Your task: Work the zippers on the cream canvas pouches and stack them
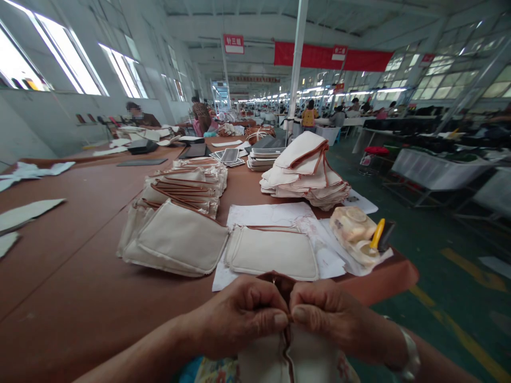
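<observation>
A cream fabric piece with brown edging (263,356), which looks like a zippered pouch panel, hangs between my hands over my lap. My left hand (243,314) pinches its brown edge from the left, thumb on top. From the other side my right hand (335,319), with a bracelet at the wrist, pinches the same edge close by. The thumbs almost meet; what lies under the fingertips is hidden. Just beyond my hands, a stack of cream pouches (275,252) rests on white paper (271,213). Left of it leans another cream pouch (183,236).
A row of brown-edged pouches (187,186) stretches away across the brown table (80,266). Folded cream panels (305,170) are piled at the back right. Near the right corner sit a plastic container (351,226) and a yellow-handled brush (377,234). Several people work farther off.
</observation>
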